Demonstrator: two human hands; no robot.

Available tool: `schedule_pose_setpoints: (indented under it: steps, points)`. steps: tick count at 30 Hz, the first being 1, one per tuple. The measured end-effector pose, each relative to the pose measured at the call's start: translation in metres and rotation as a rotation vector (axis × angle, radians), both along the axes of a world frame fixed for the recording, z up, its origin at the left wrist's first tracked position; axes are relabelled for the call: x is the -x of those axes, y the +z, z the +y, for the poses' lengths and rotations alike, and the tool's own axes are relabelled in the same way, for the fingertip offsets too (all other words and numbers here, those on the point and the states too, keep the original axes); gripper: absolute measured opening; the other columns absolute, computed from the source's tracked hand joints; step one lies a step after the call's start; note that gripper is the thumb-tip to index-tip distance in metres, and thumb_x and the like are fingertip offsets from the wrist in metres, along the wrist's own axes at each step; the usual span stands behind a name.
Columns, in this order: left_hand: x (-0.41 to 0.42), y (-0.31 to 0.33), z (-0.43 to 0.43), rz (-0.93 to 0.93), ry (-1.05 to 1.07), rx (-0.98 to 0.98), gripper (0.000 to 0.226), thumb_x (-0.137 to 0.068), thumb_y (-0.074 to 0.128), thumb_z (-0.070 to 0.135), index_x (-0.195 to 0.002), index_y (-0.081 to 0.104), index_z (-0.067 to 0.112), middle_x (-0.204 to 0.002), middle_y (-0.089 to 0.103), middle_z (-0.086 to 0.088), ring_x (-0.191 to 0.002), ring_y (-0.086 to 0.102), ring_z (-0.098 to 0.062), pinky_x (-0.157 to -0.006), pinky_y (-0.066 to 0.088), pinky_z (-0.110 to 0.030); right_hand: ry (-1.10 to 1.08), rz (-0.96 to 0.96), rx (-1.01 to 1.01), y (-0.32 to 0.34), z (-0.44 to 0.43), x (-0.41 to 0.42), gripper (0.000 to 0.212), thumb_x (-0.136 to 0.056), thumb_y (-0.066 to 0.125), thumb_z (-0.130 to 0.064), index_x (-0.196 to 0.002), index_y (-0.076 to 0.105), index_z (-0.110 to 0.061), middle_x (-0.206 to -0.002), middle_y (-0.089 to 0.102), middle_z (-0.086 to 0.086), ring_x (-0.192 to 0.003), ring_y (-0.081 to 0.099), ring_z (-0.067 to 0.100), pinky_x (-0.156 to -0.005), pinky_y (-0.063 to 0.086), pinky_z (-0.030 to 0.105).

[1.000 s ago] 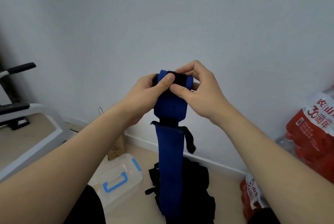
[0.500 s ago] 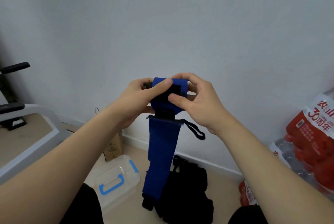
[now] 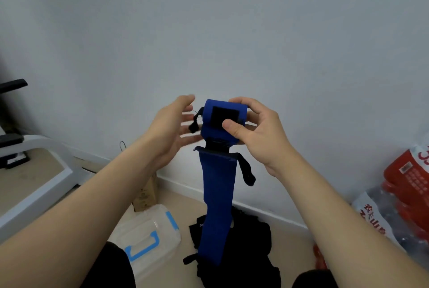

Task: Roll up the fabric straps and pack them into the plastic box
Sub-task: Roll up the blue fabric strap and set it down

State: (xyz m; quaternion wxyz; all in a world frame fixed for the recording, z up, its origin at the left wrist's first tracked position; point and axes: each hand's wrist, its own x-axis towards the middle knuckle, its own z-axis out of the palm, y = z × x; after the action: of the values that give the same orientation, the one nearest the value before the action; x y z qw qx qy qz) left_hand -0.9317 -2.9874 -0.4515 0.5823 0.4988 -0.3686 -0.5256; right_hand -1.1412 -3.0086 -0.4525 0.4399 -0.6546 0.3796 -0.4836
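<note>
A blue fabric strap hangs in front of me, its top end wound into a small roll with a black patch facing me. My right hand grips that roll, thumb on the black patch. My left hand is just left of the roll with its fingers spread and blurred, holding nothing; a thin black loop dangles between it and the roll. The strap's loose tail reaches down to a pile of black straps on the floor. The clear plastic box with blue handle and clips lies on the floor at lower left.
A white-framed exercise machine stands at the left. A brown cardboard carton leans by the wall behind the box. Packs of bottled water in red wrapping are stacked at the right. A bare wall is straight ahead.
My left hand has let go of the roll and opened, moving a little leftward. The roll has grown and turned its black patch toward me; my right hand alone keeps hold of it.
</note>
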Motion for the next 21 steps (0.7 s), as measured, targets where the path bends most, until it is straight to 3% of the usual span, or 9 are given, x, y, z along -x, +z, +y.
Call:
schedule_pose_setpoints:
  steps: [2,3,10,13,15,16,18,19,21]
  points:
    - [-0.001,-0.003,-0.004,-0.129,-0.153,-0.035,0.056,-0.088,0.072,0.07,-0.116,0.08,0.022,-0.118,0.078,-0.009,-0.098,0.082,-0.027,-0.085,0.066,-0.045,0.031,-0.029,-0.007,-0.001,-0.005,-0.002,0.038,-0.094,0.083,-0.008,-0.123,0.072,-0.029,-0.117,0.076,0.011,-0.093,0.081,0.027,-0.076,0.067,0.038]
    - [0.001,-0.005,-0.004,-0.178,-0.218,-0.007,0.057,-0.086,0.073,0.074,-0.113,0.083,0.025,-0.117,0.08,-0.008,-0.101,0.081,-0.029,-0.089,0.065,-0.046,0.042,-0.035,-0.01,-0.001,-0.006,-0.002,0.038,-0.094,0.083,-0.007,-0.124,0.072,-0.029,-0.118,0.076,0.013,-0.093,0.081,0.028,-0.075,0.067,0.038]
    - [0.007,-0.011,-0.015,-0.146,-0.275,0.211,0.038,-0.097,0.077,0.043,-0.126,0.074,0.018,-0.128,0.072,-0.021,-0.106,0.078,-0.039,-0.08,0.065,-0.042,0.091,-0.043,-0.022,-0.004,-0.016,0.004,0.042,-0.094,0.083,-0.01,-0.127,0.069,-0.033,-0.121,0.076,0.009,-0.094,0.081,0.029,-0.065,0.064,0.037]
    - [0.012,-0.013,-0.02,-0.178,-0.226,0.283,0.031,-0.104,0.07,0.034,-0.13,0.071,0.018,-0.123,0.076,-0.012,-0.109,0.078,-0.031,-0.081,0.066,-0.042,0.104,-0.088,-0.138,-0.006,-0.018,0.003,0.054,-0.091,0.084,-0.033,-0.136,0.056,-0.034,-0.124,0.076,0.007,-0.105,0.079,0.031,-0.083,0.065,0.051]
    - [0.016,-0.013,-0.022,-0.19,-0.167,0.298,0.028,-0.105,0.069,0.034,-0.13,0.07,0.02,-0.116,0.079,0.0,-0.105,0.079,-0.023,-0.076,0.067,-0.039,0.122,-0.059,-0.179,-0.007,-0.017,0.006,0.073,-0.084,0.084,-0.054,-0.143,0.042,-0.042,-0.126,0.075,0.005,-0.107,0.079,0.029,-0.092,0.063,0.058]
    - [0.018,-0.013,-0.023,-0.188,-0.136,0.291,0.028,-0.105,0.069,0.035,-0.129,0.069,0.021,-0.111,0.08,0.004,-0.101,0.08,-0.021,-0.074,0.066,-0.037,0.135,-0.032,-0.157,-0.007,-0.016,0.009,0.078,-0.08,0.086,-0.055,-0.142,0.038,-0.049,-0.129,0.073,0.003,-0.107,0.079,0.029,-0.094,0.062,0.062]
    - [0.019,-0.012,-0.023,-0.188,-0.089,0.268,0.027,-0.105,0.069,0.038,-0.126,0.069,0.022,-0.106,0.08,0.008,-0.095,0.081,-0.019,-0.069,0.064,-0.033,0.177,0.05,-0.069,-0.008,-0.014,0.014,0.084,-0.076,0.095,-0.04,-0.138,0.039,-0.051,-0.137,0.065,-0.003,-0.101,0.08,0.033,-0.09,0.064,0.062]
    - [0.02,-0.012,-0.022,-0.188,-0.073,0.257,0.027,-0.105,0.069,0.039,-0.126,0.068,0.022,-0.105,0.081,0.008,-0.094,0.081,-0.02,-0.068,0.064,-0.032,0.188,0.099,-0.007,-0.008,-0.012,0.015,0.083,-0.075,0.097,-0.03,-0.137,0.044,-0.045,-0.14,0.061,-0.006,-0.096,0.081,0.032,-0.085,0.066,0.055]
    - [0.019,-0.011,-0.022,-0.184,-0.05,0.241,0.029,-0.105,0.069,0.041,-0.127,0.067,0.021,-0.106,0.081,0.008,-0.095,0.081,-0.021,-0.069,0.064,-0.033,0.112,0.174,0.131,-0.009,-0.012,0.013,0.052,-0.078,0.097,-0.022,-0.119,0.067,-0.034,-0.14,0.06,-0.01,-0.089,0.082,0.025,-0.079,0.065,0.038]
